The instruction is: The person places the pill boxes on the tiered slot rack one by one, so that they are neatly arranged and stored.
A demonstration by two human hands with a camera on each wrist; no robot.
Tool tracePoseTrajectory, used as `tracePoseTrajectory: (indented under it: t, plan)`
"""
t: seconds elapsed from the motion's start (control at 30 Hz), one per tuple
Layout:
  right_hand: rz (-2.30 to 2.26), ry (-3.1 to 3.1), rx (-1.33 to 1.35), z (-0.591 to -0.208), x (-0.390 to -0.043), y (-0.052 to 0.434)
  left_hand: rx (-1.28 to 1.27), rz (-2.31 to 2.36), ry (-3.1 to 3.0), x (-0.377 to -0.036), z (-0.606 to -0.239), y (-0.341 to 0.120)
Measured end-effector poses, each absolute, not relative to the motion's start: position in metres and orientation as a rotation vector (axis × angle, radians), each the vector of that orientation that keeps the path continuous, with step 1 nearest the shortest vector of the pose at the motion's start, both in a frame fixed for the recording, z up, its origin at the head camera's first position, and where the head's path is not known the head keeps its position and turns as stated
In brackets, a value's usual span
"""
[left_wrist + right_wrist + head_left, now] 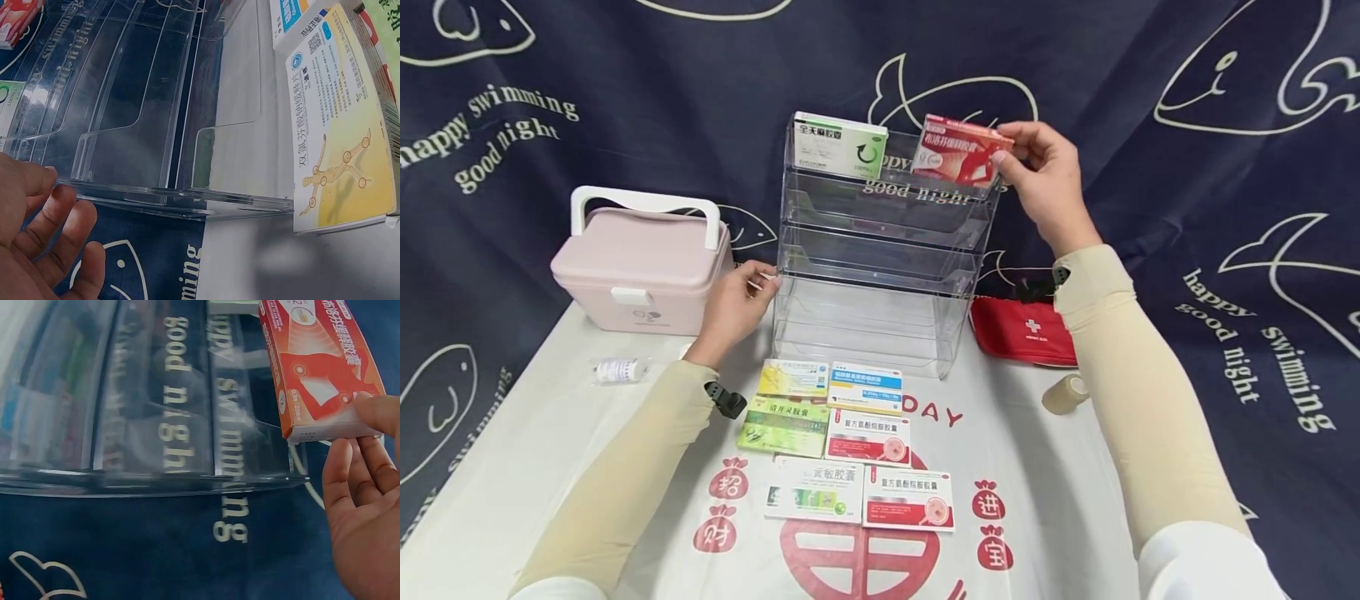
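My right hand (1047, 179) pinches the end of a red medicine box (958, 152) between thumb and fingers, at the right of the top tier of a clear tiered rack (868, 321). In the right wrist view, the thumb lies on the printed face of that box (328, 362) and the fingertips are beneath its end. A white and green medicine box (838, 148) stands in the same tier on the left. My left hand (739, 304) is at the rack's left side, fingers loosely bent, fingertips at the edge; the left wrist view shows no thing held in them.
Several medicine boxes lie before the rack, among them a yellow-and-white box (340, 125) and a green box (784, 427). A pink lidded case (640, 267) and a small clear bottle (619, 370) are left; a red first-aid pouch (1026, 332) and a tan roll (1064, 394) are right.
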State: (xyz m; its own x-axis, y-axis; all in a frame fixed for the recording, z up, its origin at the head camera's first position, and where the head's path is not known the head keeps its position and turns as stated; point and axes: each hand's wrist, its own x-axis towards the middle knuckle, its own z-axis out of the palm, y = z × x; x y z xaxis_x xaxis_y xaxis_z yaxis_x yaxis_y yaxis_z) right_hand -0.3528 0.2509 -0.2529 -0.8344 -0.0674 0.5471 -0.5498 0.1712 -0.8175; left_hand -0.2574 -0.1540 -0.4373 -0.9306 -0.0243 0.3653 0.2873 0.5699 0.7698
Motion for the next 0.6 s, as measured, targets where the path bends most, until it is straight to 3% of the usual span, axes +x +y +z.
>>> tracePoseTrajectory:
  t: [0.6]
  plan:
    - [1.668, -2.057, 0.423, -0.239, -0.368, 0.240, -0.201, -1.300, -2.483, -0.258, -0.438, -0.154]
